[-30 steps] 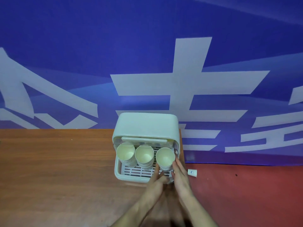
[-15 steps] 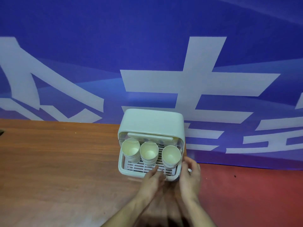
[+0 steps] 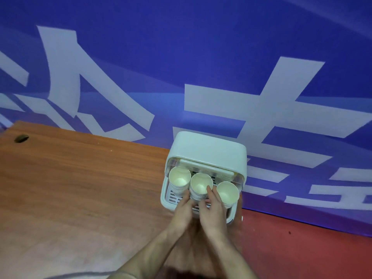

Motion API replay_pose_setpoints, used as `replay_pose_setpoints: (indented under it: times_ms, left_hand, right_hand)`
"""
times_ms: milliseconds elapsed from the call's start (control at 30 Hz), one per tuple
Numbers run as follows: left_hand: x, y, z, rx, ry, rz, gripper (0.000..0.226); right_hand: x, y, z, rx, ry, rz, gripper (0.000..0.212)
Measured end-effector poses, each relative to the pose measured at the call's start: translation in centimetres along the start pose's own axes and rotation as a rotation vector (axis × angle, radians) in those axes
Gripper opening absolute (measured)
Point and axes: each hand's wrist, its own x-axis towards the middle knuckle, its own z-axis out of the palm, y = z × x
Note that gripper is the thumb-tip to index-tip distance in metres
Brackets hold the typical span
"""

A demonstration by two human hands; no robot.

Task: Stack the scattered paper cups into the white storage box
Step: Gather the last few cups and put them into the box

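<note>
The white storage box (image 3: 207,150) stands open-fronted at the table's far right edge, its lid raised. Inside, on a slotted tray, stand three stacks of cream paper cups: a left stack (image 3: 179,178), a middle stack (image 3: 200,185) and a right stack (image 3: 227,193). My left hand (image 3: 184,211) presses against the middle stack's left side low down. On the other side my right hand (image 3: 211,212) holds the same stack, one finger reaching up to its rim. The lower part of that stack is hidden by my fingers. No loose cups are in view.
The brown wooden table (image 3: 80,188) stretches to the left, with a dark cable hole (image 3: 21,138) at its far left corner. A blue banner wall (image 3: 181,57) rises right behind the box. Red floor (image 3: 302,248) lies to the right.
Both hands have moved from the box's front right corner in to the middle cup stack and closed around it. The view has tilted and shifted left.
</note>
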Motion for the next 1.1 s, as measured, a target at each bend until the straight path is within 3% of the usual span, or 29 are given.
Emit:
replay_pose_setpoints:
  times_ms: [267, 433, 533, 600, 667, 733, 833, 1100]
  left_hand:
    - [0.2, -0.5, 0.9, -0.112, -0.023, -0.030, 0.048]
    - [0.5, -1.8, 0.5, -0.118, -0.032, -0.010, 0.038]
    - [0.9, -3.4, -1.7, -0.018, 0.192, -0.014, 0.036]
    - [1.4, -4.2, -3.6, 0.013, 0.372, 0.011, 0.030]
    - [2.0, -4.3, -5.1, 0.073, 0.450, 0.052, 0.027]
    - [2.7, -3.8, -6.2, 0.125, 0.394, 0.046, 0.037]
    - [2.8, -2.1, -6.4, 0.169, 0.181, 0.048, 0.060]
    - [2.7, -0.6, -6.3, 0.158, 0.061, 0.006, 0.065]
  right_hand:
    - [0.3, 1.3, 0.2, -0.061, -0.019, 0.038, 0.058]
    - [-0.1, 1.2, 0.2, 0.009, 0.065, -0.051, 0.050]
    - [-1.0, 0.5, 0.3, 0.051, 0.162, -0.175, 0.034]
    - [-1.6, 0.2, 1.4, 0.065, 0.054, -0.144, 0.032]
    - [-2.0, -0.4, 2.7, 0.074, -0.141, -0.026, 0.038]
    - [-2.1, -1.0, 3.9, 0.081, -0.284, 0.079, 0.048]
    - [-1.5, -1.3, 5.4, 0.123, -0.380, 0.191, 0.057]
    - [0.0, -0.7, 7.1, 0.296, -0.355, 0.305, 0.066]
